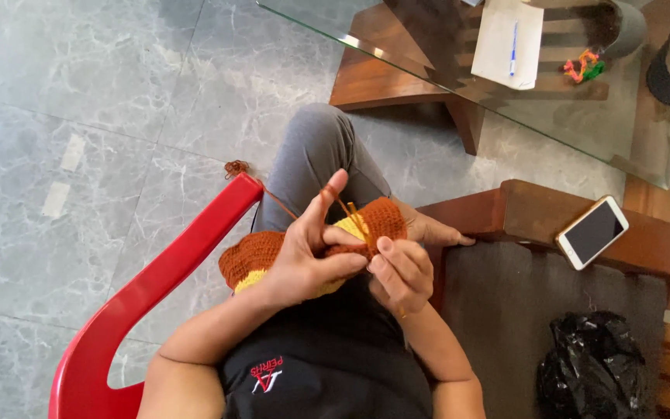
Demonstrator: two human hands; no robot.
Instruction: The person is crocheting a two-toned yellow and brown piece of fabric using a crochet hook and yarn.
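An orange and yellow crocheted piece (253, 256) lies across my lap. My left hand (312, 252) pinches its near edge, index finger raised with an orange yarn strand (279, 202) running over it. My right hand (401, 271) is closed around a thin crochet hook (356, 219) whose tip sits at the top edge of the piece. The strand runs left to a small tangle of yarn on the floor (234, 167) by the chair arm.
I sit in a red plastic chair (157, 279) over a grey marble floor. A smartphone (592, 231) lies on a wooden armrest at right, a black plastic bag (595, 365) below it. A glass table (459, 70) with paper, pen and colourful bits stands ahead.
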